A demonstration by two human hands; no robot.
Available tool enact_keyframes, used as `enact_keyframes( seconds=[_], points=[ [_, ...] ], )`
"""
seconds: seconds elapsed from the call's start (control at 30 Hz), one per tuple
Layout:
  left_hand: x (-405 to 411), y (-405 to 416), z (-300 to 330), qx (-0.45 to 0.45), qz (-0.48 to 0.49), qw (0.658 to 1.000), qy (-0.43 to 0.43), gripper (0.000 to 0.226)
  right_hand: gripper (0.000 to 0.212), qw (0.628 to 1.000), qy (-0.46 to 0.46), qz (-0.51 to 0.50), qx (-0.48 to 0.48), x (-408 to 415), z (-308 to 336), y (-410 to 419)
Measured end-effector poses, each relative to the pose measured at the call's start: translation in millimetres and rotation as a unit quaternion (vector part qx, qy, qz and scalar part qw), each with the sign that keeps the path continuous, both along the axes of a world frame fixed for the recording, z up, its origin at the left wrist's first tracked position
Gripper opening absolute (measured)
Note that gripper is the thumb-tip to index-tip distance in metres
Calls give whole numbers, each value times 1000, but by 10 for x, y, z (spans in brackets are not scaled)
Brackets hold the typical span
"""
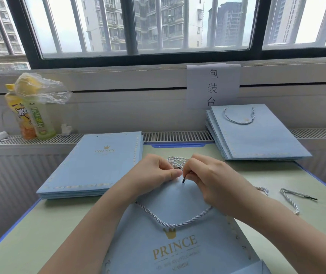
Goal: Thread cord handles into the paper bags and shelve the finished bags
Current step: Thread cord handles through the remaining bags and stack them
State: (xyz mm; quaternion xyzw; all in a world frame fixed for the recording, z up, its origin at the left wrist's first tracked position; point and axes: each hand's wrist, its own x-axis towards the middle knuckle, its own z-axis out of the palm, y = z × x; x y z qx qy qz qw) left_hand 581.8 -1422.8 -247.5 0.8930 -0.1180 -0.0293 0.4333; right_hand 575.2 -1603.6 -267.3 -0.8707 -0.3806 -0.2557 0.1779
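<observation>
A light blue paper bag [180, 252] marked PRINCE lies flat on the table in front of me. One twisted white-blue cord handle [170, 224] hangs in a loop across its face. My left hand [154, 171] pinches the bag's top edge. My right hand [207, 177] pinches a second cord near its black tip [184, 179], which points down at the bag's top edge. A bundle of that cord [178, 161] lies just behind my hands.
A stack of flat bags without handles [91, 165] lies at the left. A stack of bags with handles [255, 135] leans at the back right. Loose cords [292, 198] lie at the right. Two drink bottles [29, 115] stand on the sill at the left.
</observation>
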Motion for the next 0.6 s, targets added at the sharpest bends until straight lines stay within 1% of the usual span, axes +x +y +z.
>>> enact_keyframes(
  seconds=[0.03,0.1,0.23,0.3,0.43,0.53,0.6],
  points=[
    [-12,-4,4,15,-13,1000,9,33,8,1000,5,4,-4,-4,4,-2],
    [-34,-18,12,35,-28,999,20,32,7,1000,15,15,-17,-17,13,-11],
    [-35,-23,3,34,-34,999,16,36,8,999,26,32,-27,-59,45,-3],
    [-38,-27,5,26,-37,999,11,36,9,999,33,31,-9,-76,59,12],
    [-33,-35,13,10,-34,999,-1,23,10,998,40,23,34,-68,50,34],
    [-20,-26,16,-3,-27,1000,-6,26,7,996,57,21,71,-39,29,36],
    [-16,-20,18,-8,-19,1000,-9,29,6,994,73,20,75,-24,7,40]
  ],
)
